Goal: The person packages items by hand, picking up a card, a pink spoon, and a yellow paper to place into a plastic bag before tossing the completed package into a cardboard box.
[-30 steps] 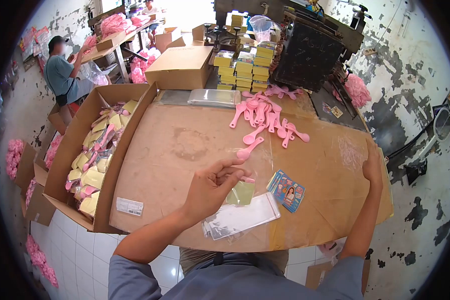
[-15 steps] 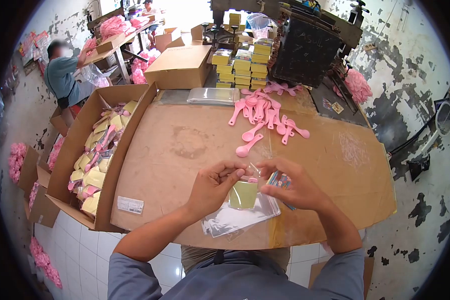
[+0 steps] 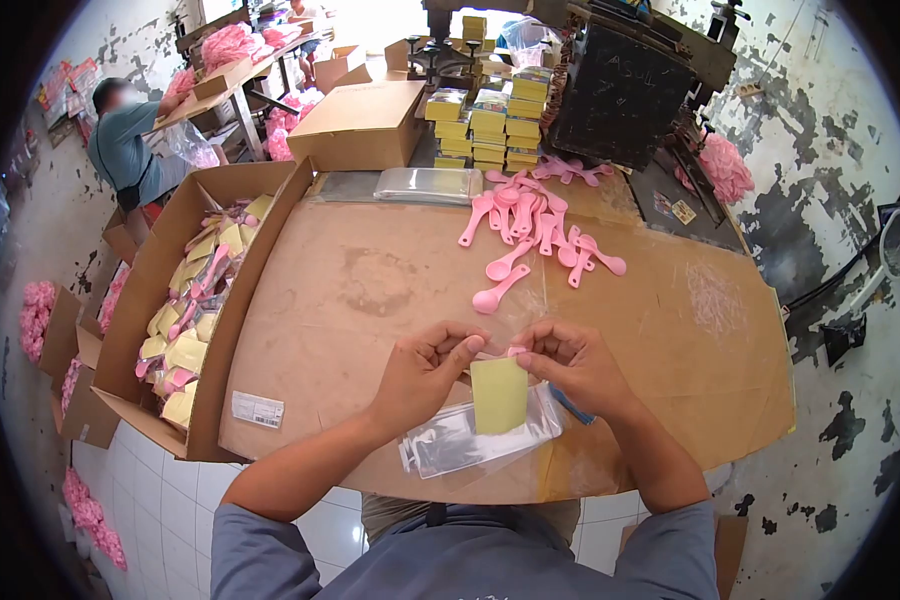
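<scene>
A clear plastic bag with a yellow-green card [image 3: 500,396] in it hangs upright between my hands. My left hand [image 3: 435,368] pinches the bag's upper left edge, thumb against fingers. At the upper right edge my right hand [image 3: 577,366] pinches the bag, close to a bit of pink at the top of the card. Beneath lies a stack of clear plastic bags [image 3: 440,441]. Part of a blue printed card [image 3: 570,404] shows under my right hand. Pink spoons [image 3: 518,212] lie in a heap farther back, with a single pink spoon [image 3: 500,290] nearest my hands.
An open carton [image 3: 255,290] of packed bags stands at the left. At the back are a closed carton [image 3: 355,120], stacks of yellow-edged cards [image 3: 489,118], a pile of clear bags [image 3: 428,185] and a black machine [image 3: 620,95]. A person [image 3: 130,145] sits at the far left.
The yellow-green card now stands taller and more upright in the bag. My right hand has closed at the bag's top right. More of the blue printed card is hidden.
</scene>
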Motion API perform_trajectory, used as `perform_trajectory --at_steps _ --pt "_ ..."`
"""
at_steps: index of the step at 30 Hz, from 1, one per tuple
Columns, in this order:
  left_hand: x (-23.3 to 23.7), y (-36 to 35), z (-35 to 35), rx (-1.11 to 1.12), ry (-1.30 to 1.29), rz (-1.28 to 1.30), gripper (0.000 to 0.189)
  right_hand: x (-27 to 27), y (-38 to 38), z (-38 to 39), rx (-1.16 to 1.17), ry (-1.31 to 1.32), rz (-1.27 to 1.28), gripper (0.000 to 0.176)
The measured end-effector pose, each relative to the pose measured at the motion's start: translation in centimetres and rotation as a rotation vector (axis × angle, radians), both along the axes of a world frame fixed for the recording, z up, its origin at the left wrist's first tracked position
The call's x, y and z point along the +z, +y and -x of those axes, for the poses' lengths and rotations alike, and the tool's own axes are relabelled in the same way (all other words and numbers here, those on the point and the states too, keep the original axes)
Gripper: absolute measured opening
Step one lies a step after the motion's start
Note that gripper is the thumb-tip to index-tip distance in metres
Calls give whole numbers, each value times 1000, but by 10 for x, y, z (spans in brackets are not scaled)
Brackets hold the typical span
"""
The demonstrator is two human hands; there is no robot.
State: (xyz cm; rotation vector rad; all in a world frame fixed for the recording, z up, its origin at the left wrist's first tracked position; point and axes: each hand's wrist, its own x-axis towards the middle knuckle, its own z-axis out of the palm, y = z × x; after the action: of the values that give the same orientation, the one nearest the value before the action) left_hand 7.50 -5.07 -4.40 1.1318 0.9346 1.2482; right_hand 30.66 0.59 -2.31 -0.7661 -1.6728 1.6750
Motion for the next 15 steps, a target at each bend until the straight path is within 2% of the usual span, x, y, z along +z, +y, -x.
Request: perform_trajectory --at_steps 6,15 --pt "-2 1 -5 -51 97 -16 26 -5 3 -7 -42 32 -2 15" --pt "-10 1 -5 -26 66 -31 23 -9 5 -12 -56 2 40 13"
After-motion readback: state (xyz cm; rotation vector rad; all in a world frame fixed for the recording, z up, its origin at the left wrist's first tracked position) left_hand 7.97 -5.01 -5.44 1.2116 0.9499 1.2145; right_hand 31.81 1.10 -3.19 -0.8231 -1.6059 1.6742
